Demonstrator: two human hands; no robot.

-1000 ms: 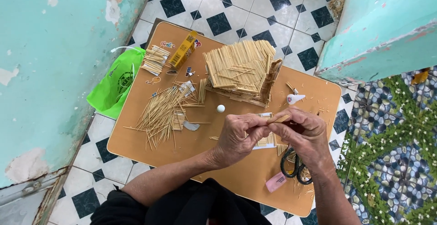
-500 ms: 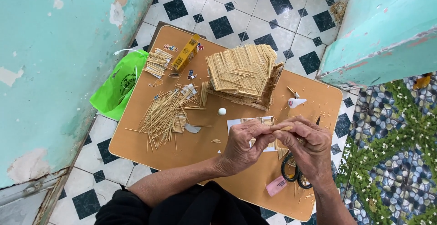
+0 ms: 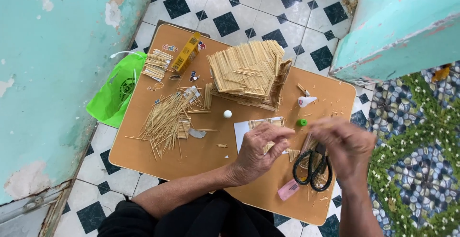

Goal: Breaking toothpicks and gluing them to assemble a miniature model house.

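Observation:
My left hand (image 3: 261, 150) hovers over a white sheet (image 3: 241, 130) that bears a small panel of glued sticks. Its thumb and fingertips are pinched together, and no stick shows between them. My right hand (image 3: 347, 143) is blurred by motion, just right of a green cap (image 3: 302, 122) and above black scissors (image 3: 314, 167). What its fingers hold cannot be made out. A model house of thin sticks (image 3: 249, 74) stands at the far side of the low wooden table (image 3: 201, 155).
A heap of loose sticks (image 3: 167, 122), a tied bundle (image 3: 157, 64), a yellow box (image 3: 187, 52), a white ball (image 3: 227, 114), a white glue nozzle (image 3: 306, 101) and a pink block (image 3: 287, 189) lie on the table. A green bag (image 3: 120, 91) hangs off its left edge by the turquoise wall.
My hands were joined at the fingertips on a thin stick. They have come apart, the right hand swinging quickly to the right over the scissors.

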